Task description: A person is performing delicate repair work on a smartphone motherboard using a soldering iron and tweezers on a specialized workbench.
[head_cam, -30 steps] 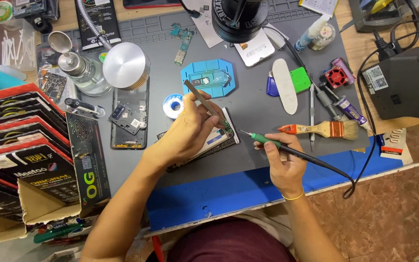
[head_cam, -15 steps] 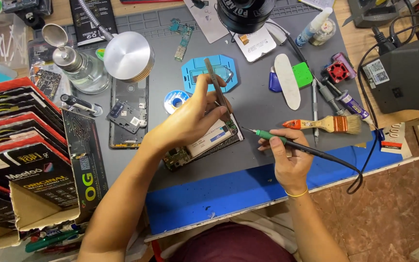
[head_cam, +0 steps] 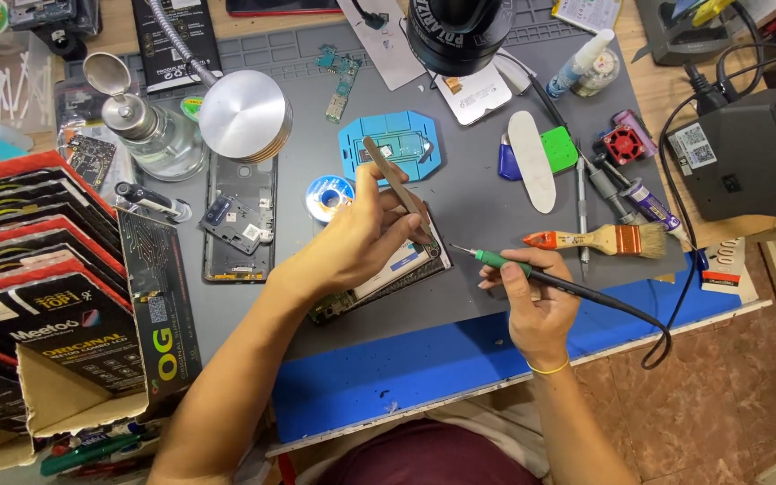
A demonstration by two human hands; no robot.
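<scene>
My left hand [head_cam: 357,235] grips a pair of tweezers [head_cam: 395,186], their tips down on an opened phone [head_cam: 394,270] that lies tilted on the grey work mat [head_cam: 469,296]. My right hand [head_cam: 532,301] holds a soldering iron with a green grip [head_cam: 507,262]. Its thin tip points left and sits just off the phone's right edge. A black cord [head_cam: 626,310] trails from the iron toward the right. The hand hides much of the phone.
A blue jig [head_cam: 392,144] and a solder spool [head_cam: 328,195] lie behind the phone. Another opened phone frame [head_cam: 238,220] and a round metal lamp head [head_cam: 244,115] sit left. Brush [head_cam: 599,240], tools, and soldering station [head_cam: 747,153] are right. Boxes [head_cam: 38,269] stack at left.
My left hand and the tweezers have risen and shifted right over the phone. The right hand with the iron has moved slightly closer to the phone's edge.
</scene>
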